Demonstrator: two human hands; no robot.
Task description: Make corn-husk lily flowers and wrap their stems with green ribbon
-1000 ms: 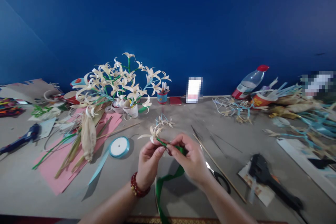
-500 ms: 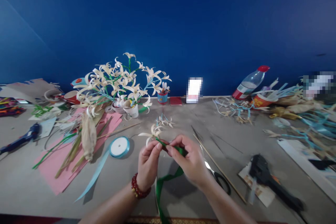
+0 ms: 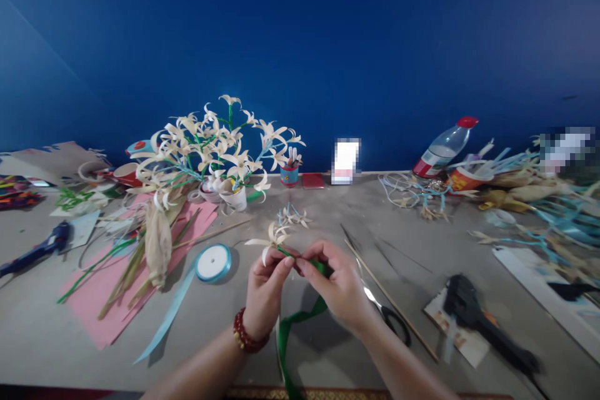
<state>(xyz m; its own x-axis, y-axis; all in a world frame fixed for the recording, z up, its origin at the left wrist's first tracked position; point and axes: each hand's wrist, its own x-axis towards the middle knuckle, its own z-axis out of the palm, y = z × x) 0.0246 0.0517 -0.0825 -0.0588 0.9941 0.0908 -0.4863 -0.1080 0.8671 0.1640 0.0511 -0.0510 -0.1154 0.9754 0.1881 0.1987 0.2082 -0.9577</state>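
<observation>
A cream artificial flower [image 3: 273,236] with curled petals points up and left from my left hand [image 3: 268,284], which pinches its green-wrapped stem. Close beside it, my right hand [image 3: 335,281] is closed on a green ribbon [image 3: 302,319], thumb and fingertips meeting at the stem. From the right hand the ribbon loops down between my wrists to the table's front edge. Fingers hide the spot where ribbon and stem meet. Just beyond the hands lie small cream flowers [image 3: 294,217] with light blue stems.
At left are a blue ribbon spool [image 3: 213,262], pink paper [image 3: 100,319], and potted cream flowers [image 3: 237,165] behind. To the right lie scissors [image 3: 394,320], a thin stick [image 3: 394,300] and a black glue gun [image 3: 485,325]. A bottle [image 3: 443,150] leans at the back.
My left thumb and fingers have shifted slightly right along the stem, closer to the right fingertips. The flower stays in the left hand and the ribbon in the right.
</observation>
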